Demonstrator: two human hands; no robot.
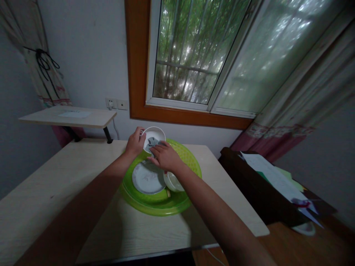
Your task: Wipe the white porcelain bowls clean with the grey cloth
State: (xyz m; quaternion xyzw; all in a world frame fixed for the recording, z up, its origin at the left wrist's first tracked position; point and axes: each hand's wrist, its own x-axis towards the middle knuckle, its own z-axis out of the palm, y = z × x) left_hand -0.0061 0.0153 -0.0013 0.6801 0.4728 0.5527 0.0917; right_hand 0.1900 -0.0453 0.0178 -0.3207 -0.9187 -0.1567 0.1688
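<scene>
My left hand (135,141) grips the rim of a white bowl (153,130), which is tilted so its inside faces me. In my right hand (166,156) is a grey cloth (152,141), pressed against the inside of that bowl. Below them lies a large green round tray (155,210). On the tray a white plate (148,179) with a faint pattern rests flat. A second bowl (173,183), pale with a red mark, sits to its right, partly hidden by my right forearm. The end of a light wooden stick (168,192) shows between plate and bowl.
The tray stands on a light wooden table (83,159). A small raised shelf (69,117) with a paper sheet is at the back left, near wall sockets (116,104). A dark cabinet (249,184) with papers stands right of the table. A window (191,55) is behind.
</scene>
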